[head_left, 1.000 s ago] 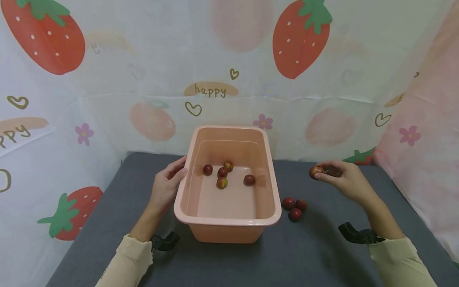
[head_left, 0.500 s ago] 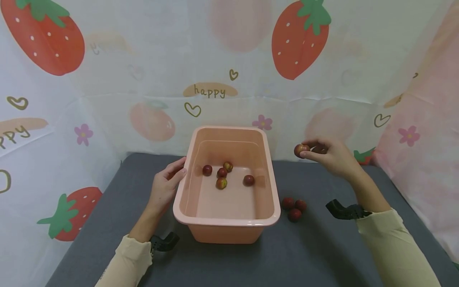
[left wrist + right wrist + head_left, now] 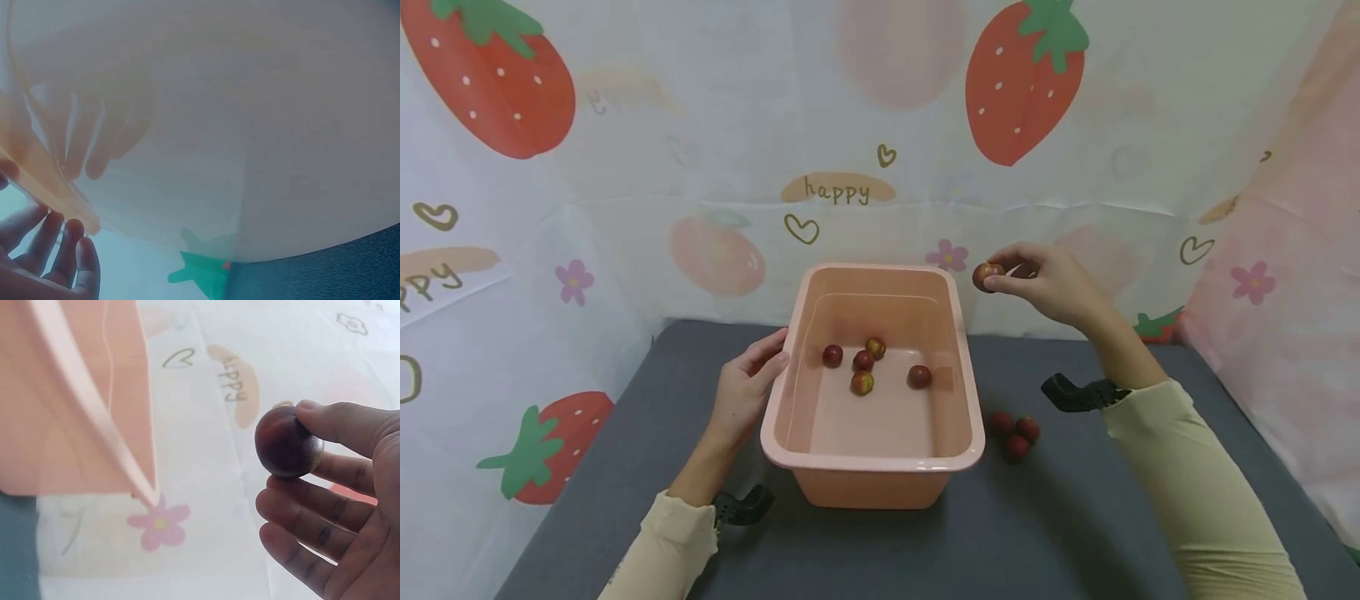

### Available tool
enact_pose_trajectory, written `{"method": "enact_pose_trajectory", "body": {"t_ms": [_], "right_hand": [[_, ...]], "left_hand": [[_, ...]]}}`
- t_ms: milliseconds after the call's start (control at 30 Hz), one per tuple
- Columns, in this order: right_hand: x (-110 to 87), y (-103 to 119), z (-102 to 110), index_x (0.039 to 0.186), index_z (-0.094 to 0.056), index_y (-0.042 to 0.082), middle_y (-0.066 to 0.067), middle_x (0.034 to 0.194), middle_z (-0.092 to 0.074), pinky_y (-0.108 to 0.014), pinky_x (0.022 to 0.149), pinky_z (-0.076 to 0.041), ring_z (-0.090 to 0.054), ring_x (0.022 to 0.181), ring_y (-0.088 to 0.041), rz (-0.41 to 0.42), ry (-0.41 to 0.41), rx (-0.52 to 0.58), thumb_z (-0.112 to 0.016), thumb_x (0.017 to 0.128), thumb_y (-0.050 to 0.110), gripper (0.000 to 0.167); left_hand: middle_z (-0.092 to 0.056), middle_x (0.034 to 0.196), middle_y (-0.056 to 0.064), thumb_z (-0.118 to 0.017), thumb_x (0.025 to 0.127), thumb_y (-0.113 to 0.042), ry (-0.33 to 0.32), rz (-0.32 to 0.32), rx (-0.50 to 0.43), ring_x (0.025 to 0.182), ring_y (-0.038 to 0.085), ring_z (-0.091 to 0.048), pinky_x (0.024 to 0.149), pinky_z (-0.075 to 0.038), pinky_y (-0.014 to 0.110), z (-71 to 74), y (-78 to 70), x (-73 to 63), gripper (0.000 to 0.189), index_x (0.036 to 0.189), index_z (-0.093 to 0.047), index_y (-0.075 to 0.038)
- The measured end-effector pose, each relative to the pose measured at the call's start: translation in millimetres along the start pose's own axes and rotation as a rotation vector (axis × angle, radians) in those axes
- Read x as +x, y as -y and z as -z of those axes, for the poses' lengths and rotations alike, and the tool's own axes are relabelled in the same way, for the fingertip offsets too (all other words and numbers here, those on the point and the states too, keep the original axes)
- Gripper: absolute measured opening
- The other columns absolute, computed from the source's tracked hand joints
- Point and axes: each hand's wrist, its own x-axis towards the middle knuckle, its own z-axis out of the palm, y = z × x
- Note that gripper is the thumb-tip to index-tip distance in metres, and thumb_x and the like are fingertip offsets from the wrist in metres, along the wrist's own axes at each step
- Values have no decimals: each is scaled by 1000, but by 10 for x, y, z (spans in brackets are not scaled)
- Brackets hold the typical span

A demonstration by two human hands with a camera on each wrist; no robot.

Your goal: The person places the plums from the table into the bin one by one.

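A pink plastic tub point(image 3: 872, 487) stands on the dark table with several red plums inside, among them a yellow-green patched plum point(image 3: 862, 382). My left hand point(image 3: 747, 383) holds its left rim, thumb and fingertips at the edge; the left wrist view shows the fingers point(image 3: 67, 250) close under the rim. Beyond the tub's back right corner, my right hand point(image 3: 1048, 283) pinches a plum point(image 3: 281, 440) between thumb and fingers, raised above the table. The other fingers of that hand spread loosely below it.
Three more plums point(image 3: 1017, 450) lie in a cluster on the dark table point(image 3: 700, 575), just right of the tub. Behind stands a printed curtain point(image 3: 880, 100) with strawberries, hearts and flowers. Each wrist wears a black strap mount point(image 3: 1078, 393).
My right hand has carried its plum up and leftward, from above the table's right side toward the tub's back right corner. The left hand and the tub stay in place.
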Motion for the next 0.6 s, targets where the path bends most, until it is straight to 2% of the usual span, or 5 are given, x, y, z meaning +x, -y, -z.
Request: {"method": "enact_pose_trajectory", "body": {"t_ms": [400,600], "right_hand": [[338,282,-169,114,-70,9,-11,103,-68,-28,70,-49,-65,88,-23,56,20,-5,-73,88,28,32],[453,440,-311,114,-70,9,-11,101,-68,-32,74,-52,-63,89,-24,81,44,10,-72,88,28,32]], "left_hand": [[-55,139,19,-59,97,-15,-1,-3,-17,103,-9,-58,85,-51,10,-5,-4,-6,44,139,-53,-3],[-55,139,18,-60,97,-15,3,-3,-16,102,-9,-59,85,-51,10,-6,1,-7,44,139,-53,-4]]}}
